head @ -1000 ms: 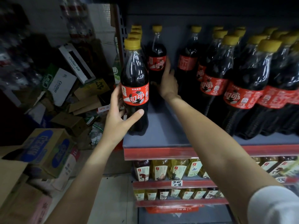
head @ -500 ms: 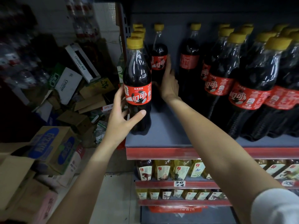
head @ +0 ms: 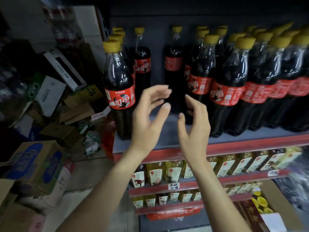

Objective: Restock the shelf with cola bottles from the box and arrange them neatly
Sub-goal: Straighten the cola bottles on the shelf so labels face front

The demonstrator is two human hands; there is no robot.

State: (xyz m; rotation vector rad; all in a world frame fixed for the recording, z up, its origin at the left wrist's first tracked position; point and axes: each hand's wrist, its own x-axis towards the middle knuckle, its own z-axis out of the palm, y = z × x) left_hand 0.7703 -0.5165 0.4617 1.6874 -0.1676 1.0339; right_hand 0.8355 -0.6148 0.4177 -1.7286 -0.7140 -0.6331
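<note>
Both hands hover empty before the cola shelf (head: 167,141): the left hand (head: 147,118) and the right hand (head: 194,124) face each other with fingers loosely spread and lightly curved, gripping nothing and touching no bottle. Just left of the left hand, a yellow-capped cola bottle (head: 119,91) stands upright at the shelf's front left corner, close to the red front edge (head: 242,144). Behind the hands two single bottles (head: 143,62) stand near the back panel, with bare grey shelf between them and the front edge — an open lane running back from the hands. To the right, packed rows of cola bottles (head: 230,84) fill the shelf up to its lip. Below, lower shelves (head: 167,186) carry smaller bottles — apparently tea, though the labels are blurred. Cardboard boxes (head: 36,164) crowd the floor at left.
</note>
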